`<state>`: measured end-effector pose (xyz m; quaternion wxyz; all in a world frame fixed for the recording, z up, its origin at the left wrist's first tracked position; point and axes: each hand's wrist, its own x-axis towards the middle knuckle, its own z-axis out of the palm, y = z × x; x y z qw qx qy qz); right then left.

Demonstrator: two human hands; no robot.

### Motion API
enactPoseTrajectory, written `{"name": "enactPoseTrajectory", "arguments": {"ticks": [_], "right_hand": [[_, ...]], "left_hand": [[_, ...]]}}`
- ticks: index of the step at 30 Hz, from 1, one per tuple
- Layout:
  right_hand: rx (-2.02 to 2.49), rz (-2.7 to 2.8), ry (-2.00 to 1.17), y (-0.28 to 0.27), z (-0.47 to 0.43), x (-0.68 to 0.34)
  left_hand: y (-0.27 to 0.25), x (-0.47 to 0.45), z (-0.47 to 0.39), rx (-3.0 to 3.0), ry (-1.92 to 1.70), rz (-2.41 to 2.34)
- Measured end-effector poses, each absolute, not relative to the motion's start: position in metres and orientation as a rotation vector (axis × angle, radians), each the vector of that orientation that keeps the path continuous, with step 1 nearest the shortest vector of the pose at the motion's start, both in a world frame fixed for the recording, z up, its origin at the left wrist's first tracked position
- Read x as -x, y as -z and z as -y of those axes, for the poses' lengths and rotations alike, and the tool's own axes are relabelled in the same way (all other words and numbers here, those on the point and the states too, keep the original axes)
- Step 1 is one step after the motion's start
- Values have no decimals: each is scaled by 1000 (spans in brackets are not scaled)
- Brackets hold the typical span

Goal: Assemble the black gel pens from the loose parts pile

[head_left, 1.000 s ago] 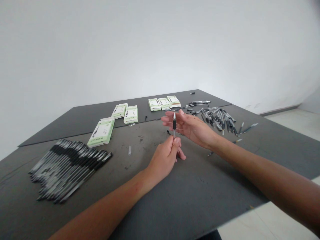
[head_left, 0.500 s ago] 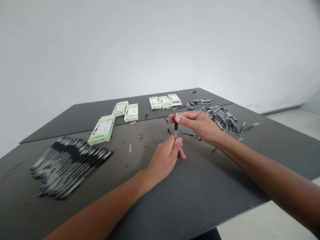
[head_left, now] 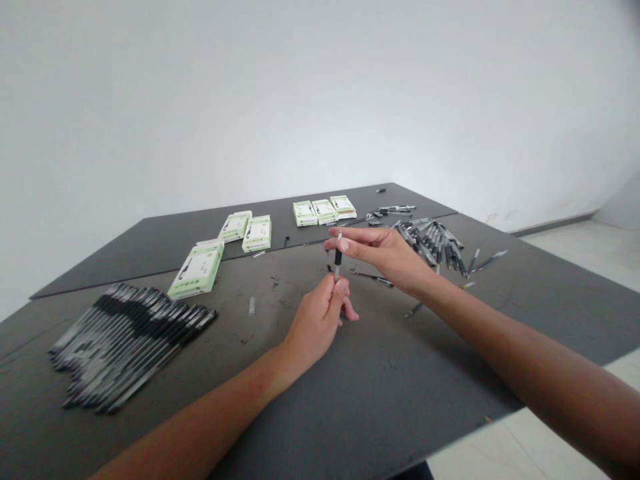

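My left hand (head_left: 319, 310) is closed around the lower barrel of a pen (head_left: 339, 256), which stands nearly upright above the table. The pen has a black grip section and a pale tip pointing up. At its upper end, my right hand (head_left: 385, 255) holds the pen between thumb and fingers, close under the tip. The lower part of the barrel is hidden inside my left fist. Behind the hands lies another loose pen (head_left: 373, 277). To the left, a long row of pens (head_left: 135, 340) lies side by side.
Green-and-white boxes stand on the dark table, including a near one (head_left: 197, 270) and another (head_left: 257, 233); several more are farther back. A jumbled pile of pens (head_left: 440, 243) lies at right. A small clear strip (head_left: 251, 307) lies left of my hands.
The whole view has shifted slightly, so the table and hands appear a little farther left and lower. My right fingers look a bit more stretched out at the pen's tip. Both hands stay on the pen.
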<state>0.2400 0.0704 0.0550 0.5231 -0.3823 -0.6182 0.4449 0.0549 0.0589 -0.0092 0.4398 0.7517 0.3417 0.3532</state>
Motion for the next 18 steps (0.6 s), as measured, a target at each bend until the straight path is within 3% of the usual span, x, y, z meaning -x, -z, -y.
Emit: {"name": "enactPoseTrajectory", "arguments": {"ticks": [18], "right_hand": [[949,1483,-903,-49,-84,-252]], "left_hand": [[10,-54,-59,-1814,-907,-824]]}}
